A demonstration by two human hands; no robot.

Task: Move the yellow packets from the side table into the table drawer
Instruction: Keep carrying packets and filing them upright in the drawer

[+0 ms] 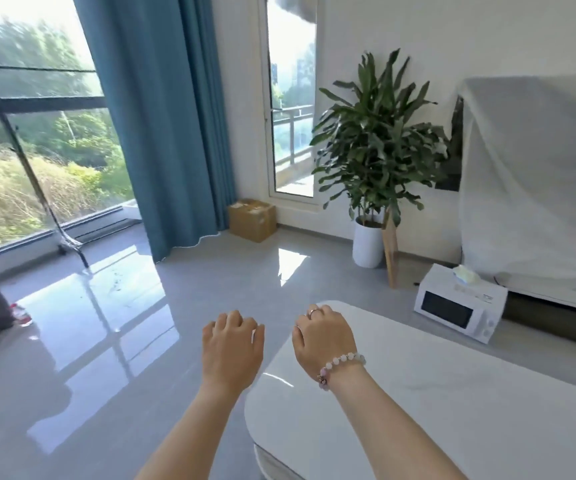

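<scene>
Right hand [324, 337] over white table [453, 410]; microwave [459, 308], potted plant [376, 140] beyond

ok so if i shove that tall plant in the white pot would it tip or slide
The plant looks top-heavy: its foliage spreads far wider than the narrow white pot, so a high push would probably tip it. A low push might slide it, since the floor looks glossy.
</scene>
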